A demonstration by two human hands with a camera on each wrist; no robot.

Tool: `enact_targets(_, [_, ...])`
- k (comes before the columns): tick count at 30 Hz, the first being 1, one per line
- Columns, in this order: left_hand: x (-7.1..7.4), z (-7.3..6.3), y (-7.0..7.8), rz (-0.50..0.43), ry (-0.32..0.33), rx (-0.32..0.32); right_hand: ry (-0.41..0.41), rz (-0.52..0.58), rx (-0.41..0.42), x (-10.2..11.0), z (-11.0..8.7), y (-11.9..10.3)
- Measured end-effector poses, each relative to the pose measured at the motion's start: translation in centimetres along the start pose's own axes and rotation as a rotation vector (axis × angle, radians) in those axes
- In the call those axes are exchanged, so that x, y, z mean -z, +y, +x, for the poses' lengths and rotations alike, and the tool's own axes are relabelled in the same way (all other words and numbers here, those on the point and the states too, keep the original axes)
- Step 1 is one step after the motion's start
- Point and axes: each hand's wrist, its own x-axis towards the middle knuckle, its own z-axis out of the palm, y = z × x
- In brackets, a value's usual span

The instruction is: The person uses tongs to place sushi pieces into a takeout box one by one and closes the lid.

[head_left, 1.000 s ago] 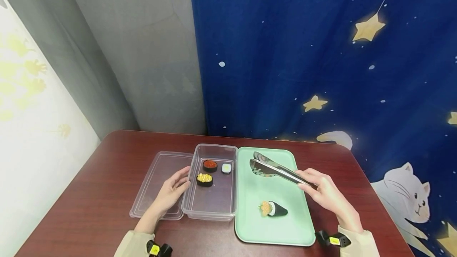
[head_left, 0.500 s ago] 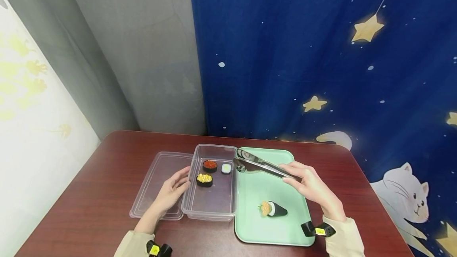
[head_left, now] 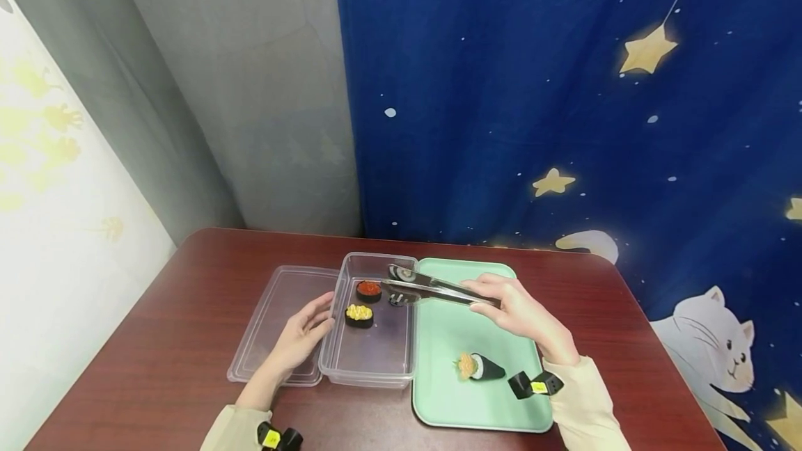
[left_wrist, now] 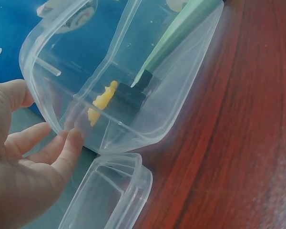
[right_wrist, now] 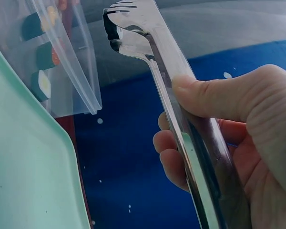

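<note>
My right hand (head_left: 510, 305) grips metal tongs (head_left: 438, 287), thumb on one arm and fingers round the other. The tongs' tips are over the clear plastic container (head_left: 382, 367); a dark patch shows between them in the right wrist view, too unclear to name. Inside the container sit a red-topped sushi piece (head_left: 369, 290), a yellow-topped sushi piece (head_left: 359, 316) and a small white-centred roll (right_wrist: 44, 86), which the tongs cover in the head view. My left hand (head_left: 303, 333) touches the container's left wall with loosely bent fingers. A cone-shaped hand roll (head_left: 479, 366) lies on the green tray (head_left: 482, 409).
The container's clear lid (head_left: 263, 339) lies flat on the wooden table (head_left: 156, 326), left of the container and partly beneath my left hand. The green tray stands against the container's right side. Curtains hang behind the table's far edge.
My right hand has carried the tongs leftward from above the green tray to above the container, covering the small roll in the head view. My left hand and the sushi pieces have stayed put.
</note>
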Motion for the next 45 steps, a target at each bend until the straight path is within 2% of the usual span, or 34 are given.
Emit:
enact_targets(7, [0.0,0.0,0.0,-0.014,-0.006,-0.003,-0.077,-0.017,0.031,-0.2,1.6,-0.2])
enact_targets(16, [-0.1,0.1,0.0,-0.003,-0.006,-0.002,-0.183,-0.034,0.003,-0.4,2.8,-0.4])
enact_targets(31, [0.1,0.3,-0.1,-0.002,-0.009,-0.028,-0.312,-0.164,0.015,-0.3,4.9,-1.0])
enact_targets(45, [0.1,0.1,0.0,-0.002,-0.001,-0.02,-0.441,-0.303,0.026,-1.0,6.4,-1.8])
